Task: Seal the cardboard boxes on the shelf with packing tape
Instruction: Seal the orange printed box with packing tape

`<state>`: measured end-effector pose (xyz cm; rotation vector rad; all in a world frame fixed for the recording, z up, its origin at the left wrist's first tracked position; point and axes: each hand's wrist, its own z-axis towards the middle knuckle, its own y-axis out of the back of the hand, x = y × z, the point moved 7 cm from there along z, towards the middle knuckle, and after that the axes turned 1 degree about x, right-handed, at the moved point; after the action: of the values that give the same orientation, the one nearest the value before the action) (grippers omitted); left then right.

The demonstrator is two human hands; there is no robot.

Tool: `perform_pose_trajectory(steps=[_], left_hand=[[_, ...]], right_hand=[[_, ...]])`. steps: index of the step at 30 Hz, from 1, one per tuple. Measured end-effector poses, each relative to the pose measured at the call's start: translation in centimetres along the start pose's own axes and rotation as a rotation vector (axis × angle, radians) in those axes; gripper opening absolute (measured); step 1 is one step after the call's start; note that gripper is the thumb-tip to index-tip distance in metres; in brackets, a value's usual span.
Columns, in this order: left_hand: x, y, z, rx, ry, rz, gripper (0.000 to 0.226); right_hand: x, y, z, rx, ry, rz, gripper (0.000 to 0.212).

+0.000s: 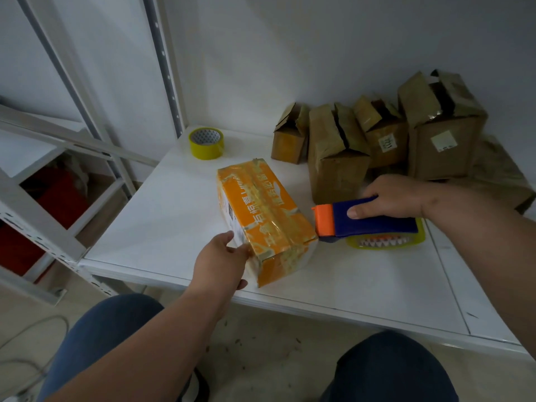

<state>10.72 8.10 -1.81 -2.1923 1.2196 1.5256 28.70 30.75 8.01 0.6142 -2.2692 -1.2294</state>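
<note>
Now the right hand (397, 195) grips the tape dispenser (368, 219), nose touching the orange box (261, 213) just leftward; left hand (223, 262) holds its near end.

Left hand (224, 264) grips the orange box (266, 216) on the shelf (162, 227); right hand (394, 195) holds the tape dispenser (368, 220) beside it

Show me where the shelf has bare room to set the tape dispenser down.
Bare shelf lies left of the orange box, below the yellow tape roll, and along the front edge, right of the left hand. The back right is crowded with brown cardboard boxes.
</note>
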Motion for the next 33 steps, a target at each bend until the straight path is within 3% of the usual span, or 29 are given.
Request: perform_pose_trajectory(steps=[4, 7, 10, 13, 15, 17, 19, 24, 33], left_hand=[[-1.3, 0.0, 0.8, 0.033, -0.166, 0.293, 0.043], [-2.3, 0.1, 2.2, 0.093, -0.244, 0.521, 0.044], [-4.1, 0.6, 2.4, 0.078, -0.338, 0.545, 0.047], [-8.5, 0.5, -0.6, -0.058, -0.652, 0.555, 0.044], [-9.4, -2.4, -2.7, 0.086, -0.807, 0.758, 0.052], [-7.2, -5.0, -3.0, 0.245, -0.754, 1.102, 0.072], [-5.7, -5.6, -2.4, 0.269, -0.698, 1.249, 0.081], [-5.8, -5.3, -2.0, 0.280, -0.702, 1.262, 0.087], [-5.8, -5.6, -2.2, 0.283, -0.730, 1.285, 0.073]], right_hand=[[-0.1, -1.3, -1.1, 0.029, 0.007, 0.105, 0.047], [0.0, -2.9, -2.3, 0.070, 0.015, 0.142, 0.062], [-0.5, -4.8, -3.2, 0.050, 0.010, 0.232, 0.056], [-0.7, -6.4, -3.5, 0.023, 0.020, 0.308, 0.040], [-0.7, -7.0, -3.3, 0.009, 0.030, 0.330, 0.037], [-0.7, -7.2, -3.3, -0.001, 0.043, 0.355, 0.036], [-0.7, -7.4, -3.3, 0.003, 0.060, 0.355, 0.036], [-2.1, -7.9, -3.9, 0.005, 0.073, 0.408, 0.040], [-4.2, -8.1, -5.7, 0.003, 0.081, 0.520, 0.051]])
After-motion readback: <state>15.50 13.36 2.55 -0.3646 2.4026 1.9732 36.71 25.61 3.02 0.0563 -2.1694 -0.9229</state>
